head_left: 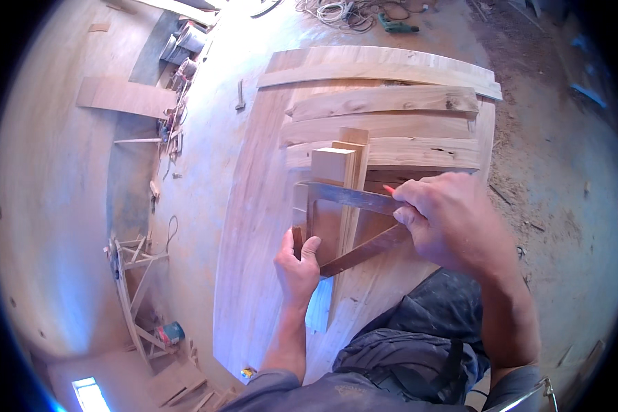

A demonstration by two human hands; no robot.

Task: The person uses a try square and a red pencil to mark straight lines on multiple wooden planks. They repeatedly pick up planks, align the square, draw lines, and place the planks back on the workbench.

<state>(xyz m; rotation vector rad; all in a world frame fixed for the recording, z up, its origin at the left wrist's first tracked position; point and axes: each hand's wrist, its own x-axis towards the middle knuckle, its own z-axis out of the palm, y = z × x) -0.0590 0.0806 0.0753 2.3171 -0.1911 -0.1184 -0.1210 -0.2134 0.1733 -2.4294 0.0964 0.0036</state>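
Observation:
My left hand point(298, 271) is closed around the brown wooden edge of a carpenter's square point(353, 197), which has a flat bluish metal blade. A second dark bar point(364, 253) slants from beside my left thumb toward my right hand; how it joins the square is unclear. Pinched in my right hand point(446, 216) is a red pencil point(389, 189), its end showing above the blade's right end. Under the square lies a narrow stack of wooden boards point(333, 160), pointing away from me. My right fingers partly hide the blade's end.
The stack rests on a wide pale wooden panel point(254, 206), with several planks point(384, 101) lying crosswise at its far side. Beyond are coiled cable point(340, 14) and a green power drill point(397, 26). Buckets point(175, 49) and a wooden trestle point(136, 275) stand at left.

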